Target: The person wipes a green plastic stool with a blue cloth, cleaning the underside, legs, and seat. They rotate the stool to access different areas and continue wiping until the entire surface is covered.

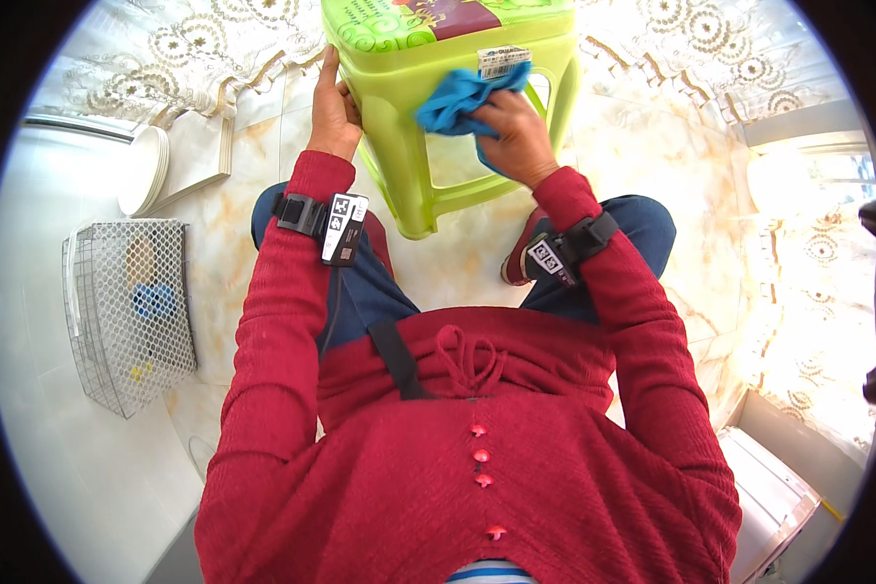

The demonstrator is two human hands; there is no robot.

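Note:
A light green plastic stool (387, 87) stands upright on the floor in front of me, a printed pattern on its seat and a label (504, 64) bearing writing and a barcode on its near side. My left hand (335, 113) rests against the stool's left side, thumb pointing up near the seat's edge and fingers around the corner, partly hidden. A blue cloth (456, 102) is bunched in my right hand (515, 135), which presses it on the side panel just under the label.
Left on the marbled tile floor (438, 281) stands a wire mesh basket (131, 314) holding small items. Behind it, round white panels (146, 168) lean by a flat white board (193, 157). Patterned lace curtains (182, 44) hang at the back. A white box (766, 482) is at lower right.

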